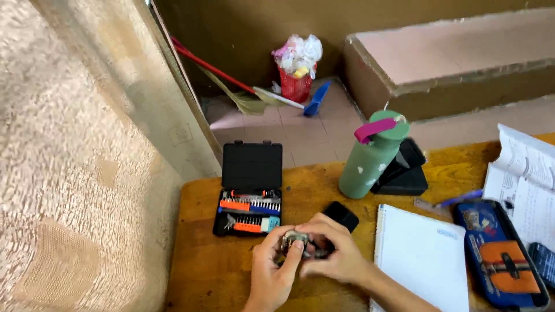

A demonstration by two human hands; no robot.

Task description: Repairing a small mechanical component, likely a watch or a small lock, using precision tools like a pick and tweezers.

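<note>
Both my hands meet over the wooden table (208, 271), gripping one small grey metal object (293, 239) between them. My left hand (272, 271) pinches it from the left, thumb on top. My right hand (335, 254) closes over its right side and hides most of it. Just behind my hands lies a small black device (341, 215). To the left of it stands an open black tool case (249, 190) with rows of orange and grey screwdriver bits.
A green bottle with a pink strap (370, 155) stands in front of a black box (404, 173). A white notebook (422, 254), a blue pencil case (500, 254) and an open book (523, 173) lie at right. A broom and a red bin (296, 84) are on the floor.
</note>
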